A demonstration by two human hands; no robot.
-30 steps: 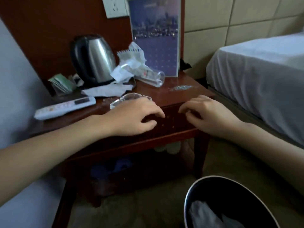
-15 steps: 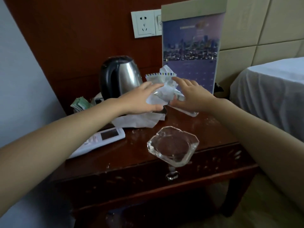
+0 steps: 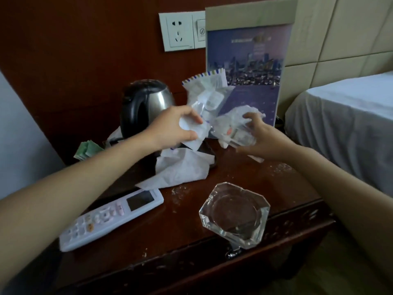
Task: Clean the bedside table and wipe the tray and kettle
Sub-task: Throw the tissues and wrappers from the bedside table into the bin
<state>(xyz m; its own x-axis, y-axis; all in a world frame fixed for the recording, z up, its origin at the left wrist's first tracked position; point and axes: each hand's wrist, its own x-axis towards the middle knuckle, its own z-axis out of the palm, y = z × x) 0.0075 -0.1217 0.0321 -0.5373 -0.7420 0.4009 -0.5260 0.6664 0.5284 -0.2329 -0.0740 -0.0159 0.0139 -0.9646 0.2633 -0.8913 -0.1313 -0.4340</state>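
Kettle (image 3: pixel 148 101) upright at tabletop (image 3: pixel 187 237) back-left, behind left hand (image 3: pixel 174 129) | left hand: fingers clutch crumpled white wrapper (image 3: pixel 204 94) | right hand (image 3: pixel 263 143): fingers hold clear glass (image 3: pixel 239 136) with tissue (image 3: pixel 244 111), right of wrapper | ashtray (image 3: pixel 234 213) at front edge

A hotel bedroom: white-sheeted bed (image 3: pixel 344 124) beside a wooden bedside table (image 3: pixel 191 241) with kettle (image 3: pixel 148 101) and ashtray (image 3: pixel 234 213).

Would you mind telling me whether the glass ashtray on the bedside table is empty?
Practically empty: the glass ashtray shows clear through to its base, with only a faint speck or two inside.
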